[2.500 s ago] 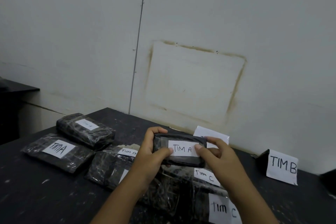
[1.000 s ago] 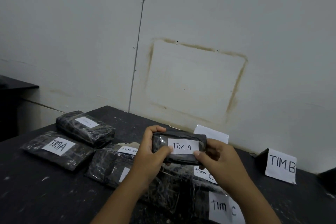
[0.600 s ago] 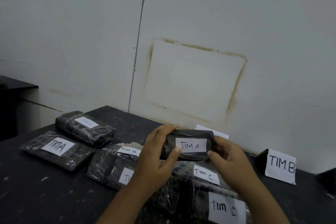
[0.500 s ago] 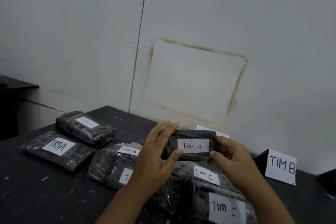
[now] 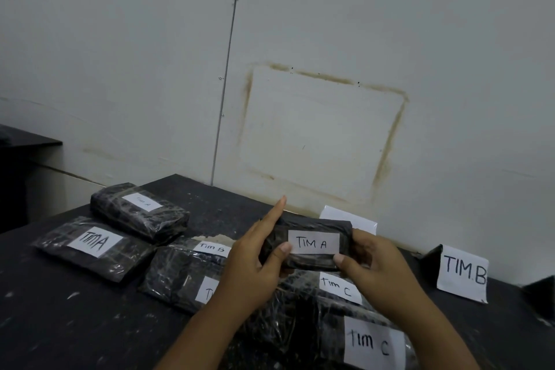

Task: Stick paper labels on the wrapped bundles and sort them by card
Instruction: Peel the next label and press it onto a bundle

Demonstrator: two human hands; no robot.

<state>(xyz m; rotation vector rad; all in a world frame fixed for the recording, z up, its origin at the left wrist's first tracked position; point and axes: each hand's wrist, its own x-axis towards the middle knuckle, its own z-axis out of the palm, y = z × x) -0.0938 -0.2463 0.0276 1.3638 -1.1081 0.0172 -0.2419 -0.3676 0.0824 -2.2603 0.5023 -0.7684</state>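
Wall [image 5: 330, 39], pale and stained, rises behind the held bundle [image 5: 315, 224], and the dark table [image 5: 60, 324] spreads beneath it. Under and in front of the held bundle sits a heap of wrapped bundles [image 5: 180, 276] marked TIM B and TIM C. Well to its left lie 2 sorted ones, a flat TIM A bundle [image 5: 90, 245] and a thicker TIM A bundle [image 5: 141, 210]. To its right stands the TIM B card [image 5: 462, 272], and just behind it a white card [image 5: 351, 218] whose lettering is hidden. The held bundle is raised off the heap. The left hand [image 5: 249, 273] pinches its left end, thumb on the front and forefinger straight behind. The right hand [image 5: 378, 267] curls round the right end, thumb at a corner of the TIM A label [image 5: 313, 243]. The labelling step looks nearly finished. Next, the corners need a firm press, then the bundle should be carried left to the other 2 TIM A bundles.
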